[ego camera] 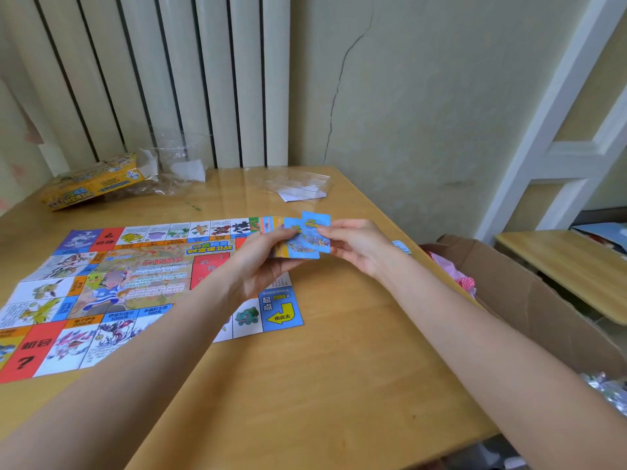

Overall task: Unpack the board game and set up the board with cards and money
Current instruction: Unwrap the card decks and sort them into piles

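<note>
From the head view, the left hand (pixel 268 256) held a fanned stack of cards (pixel 294 239) above the board's (pixel 112 290) right edge, while the right hand (pixel 353 245), just right of it, pinched the top blue card (pixel 317 232), whose long axis stood roughly upright.

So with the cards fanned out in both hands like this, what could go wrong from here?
1. The fanned cards are held loosely between the left hand and right hand; one could slip out onto the game board.
2. They are held near the table's right edge, above an open cardboard box, so a dropped card might fall in.
3. The paper board lies creased, so piles placed on it may slide.
</note>
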Available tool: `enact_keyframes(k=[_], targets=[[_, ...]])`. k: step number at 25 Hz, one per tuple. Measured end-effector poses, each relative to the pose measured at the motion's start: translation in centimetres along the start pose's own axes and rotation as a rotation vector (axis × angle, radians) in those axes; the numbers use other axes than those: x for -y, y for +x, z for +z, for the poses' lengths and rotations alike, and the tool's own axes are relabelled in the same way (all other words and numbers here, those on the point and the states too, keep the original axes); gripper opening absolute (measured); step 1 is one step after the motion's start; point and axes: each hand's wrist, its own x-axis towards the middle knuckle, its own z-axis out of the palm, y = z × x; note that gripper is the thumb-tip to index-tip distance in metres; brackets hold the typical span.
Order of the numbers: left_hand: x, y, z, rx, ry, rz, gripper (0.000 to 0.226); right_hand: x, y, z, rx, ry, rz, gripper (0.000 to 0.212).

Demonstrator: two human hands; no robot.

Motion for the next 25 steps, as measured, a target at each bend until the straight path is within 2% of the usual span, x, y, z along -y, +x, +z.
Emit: enact_keyframes(k=[3, 5, 7, 11, 14, 18, 19, 21, 23, 25], targets=[[-1.1, 0.0, -1.8, -0.091, 0.028, 0.014, 0.022, 0.8, -0.1, -1.6, -0.018, -0.196, 0.039, 0.016], [-1.3, -0.1, -2.8, -0.151, 0.076, 0.016, 0.011, 0.1, -0.5, -1.6, 0.015, -0.364, 0.095, 0.017], [-1.2, -0.4, -3.0, -0.186, 0.105, 0.013, 0.006, -1.0, -0.5, -0.7, 0.022, -0.431, 0.112, 0.018], [-1.1, -0.4, -2.6, -0.204, 0.125, 0.017, 0.003, -1.4, 0.4, 0.1, -0.028, -0.64, 0.061, 0.02], [-1.0, 0.0, -2.6, -0.193, 0.124, -0.001, 0.016, -1.2, 0.8, -0.8, -0.055, -0.783, 0.073, 0.025], [0.3, 0.2, -1.4, -0.183, 0.188, -0.017, 0.007, -1.8, 0.7, -0.8, -0.082, -1.014, 0.049, 0.035], [0.5, 0.3, -1.2, -0.193, 0.19, -0.013, 0.008, -1.7, 0.7, -0.7, -0.11, -1.024, 0.01, 0.034], [1.0, 0.7, -0.8, -0.205, 0.186, 0.008, 0.009, -1.1, 0.6, -0.6, -0.084, -0.763, -0.044, 0.028], [1.3, 0.8, -0.5, -0.198, 0.149, 0.021, 0.008, -0.5, 0.0, -0.2, 0.075, -0.469, -0.012, 0.027], [1.4, 0.7, 0.0, -0.158, 0.11, 0.006, 0.007, -0.4, -0.5, 0.1, 0.174, -0.423, 0.011, 0.018]])
